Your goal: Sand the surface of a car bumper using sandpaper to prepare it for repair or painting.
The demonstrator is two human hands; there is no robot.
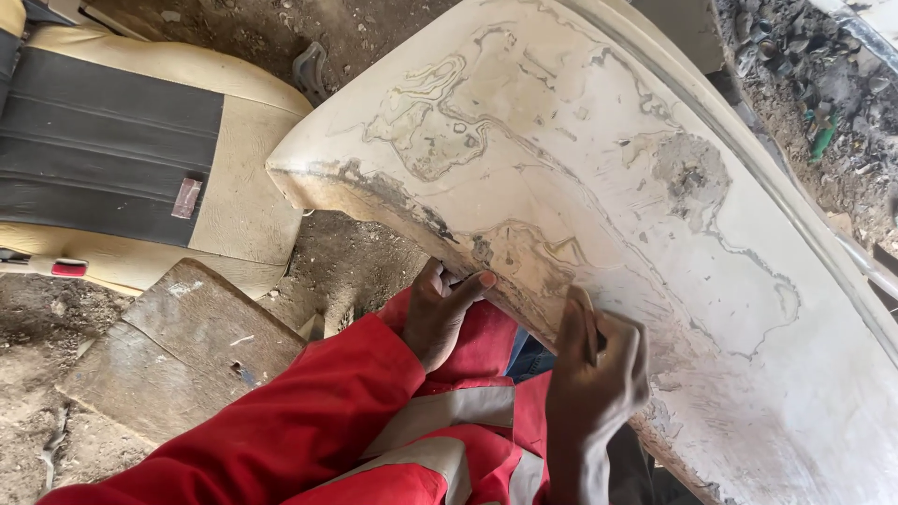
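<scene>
A large curved cream car body panel [599, 168] with patchy, worn filler and paint fills the middle and right of the head view. My left hand [438, 313] grips the panel's lower edge from underneath, thumb on top. My right hand [595, 369] presses a small folded sheet of sandpaper [582, 313] flat against the panel near that same edge. Both arms wear red sleeves with grey reflective stripes [449, 411].
A cream and black car seat [112, 150] lies at the left. A worn wooden board [182, 346] rests on the dirt ground below it. Rubble and scrap [823, 84] lie at the top right beyond the panel's rim.
</scene>
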